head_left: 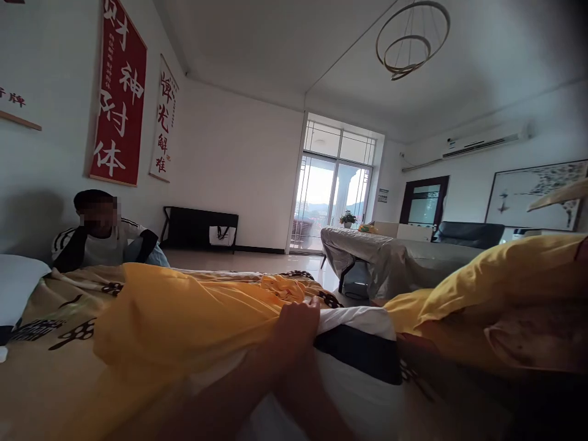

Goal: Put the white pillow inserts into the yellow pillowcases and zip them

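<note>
My left hand (298, 321) is closed at the right end of a large yellow cloth (184, 315), whose creases run in towards my fingers. My left forearm crosses in front of my right forearm (312, 392). The right hand is mostly hidden behind the left, so its fingers do not show. Just right of my hands lies a white cloth (358, 318) with a broad dark band (361, 352). Beneath these spreads a tan bedsheet (59, 361) with dark brown patterns. A bunched yellow fold (285, 286) sits behind my hand.
One person (105, 239) sits beyond the bed on the left. Another person in a yellow sleeve (505, 275) is close on the right. A white pillow (21, 285) lies at the left edge. Farther back stand a covered table (390, 254) and a black folded frame (193, 229).
</note>
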`<state>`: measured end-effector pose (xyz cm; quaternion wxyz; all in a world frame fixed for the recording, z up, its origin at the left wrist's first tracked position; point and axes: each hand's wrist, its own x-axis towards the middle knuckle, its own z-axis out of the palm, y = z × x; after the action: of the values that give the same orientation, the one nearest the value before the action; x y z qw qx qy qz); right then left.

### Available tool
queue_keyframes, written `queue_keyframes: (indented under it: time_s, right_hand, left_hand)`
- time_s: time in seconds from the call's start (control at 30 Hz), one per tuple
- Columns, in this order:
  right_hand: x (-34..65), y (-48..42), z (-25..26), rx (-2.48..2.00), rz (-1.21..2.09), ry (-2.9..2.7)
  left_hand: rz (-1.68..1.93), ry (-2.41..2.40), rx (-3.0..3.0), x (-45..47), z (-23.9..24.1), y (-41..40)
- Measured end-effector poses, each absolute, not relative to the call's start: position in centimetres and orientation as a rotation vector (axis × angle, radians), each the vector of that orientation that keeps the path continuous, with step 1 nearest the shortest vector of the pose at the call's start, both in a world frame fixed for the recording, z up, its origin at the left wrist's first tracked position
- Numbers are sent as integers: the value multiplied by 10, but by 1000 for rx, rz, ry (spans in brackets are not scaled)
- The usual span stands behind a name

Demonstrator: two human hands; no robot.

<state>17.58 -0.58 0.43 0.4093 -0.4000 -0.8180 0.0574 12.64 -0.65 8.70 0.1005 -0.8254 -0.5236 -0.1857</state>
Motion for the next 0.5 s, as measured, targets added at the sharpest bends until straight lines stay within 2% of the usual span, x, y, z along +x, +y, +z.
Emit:
queue_keyframes:
  time_s: [0.2,0.27,0.4,0.5]
  right_hand:
    - [218,-27,-1,-1037,-476,-2246]
    - [231,-41,8,-927,-557,-2263]
    - [230,-55,67,-687,-598,-2209]
    - [202,-32,120,-757,-538,-1979]
  left_hand:
    - [-561,-1525,-2310,61,87,-28]
    - [-569,-1532,-2201,39,89,-36]
    - [-677,-1475,-2285,40,79,-33]
    - [-913,-1152,-2192,71,60,-23]
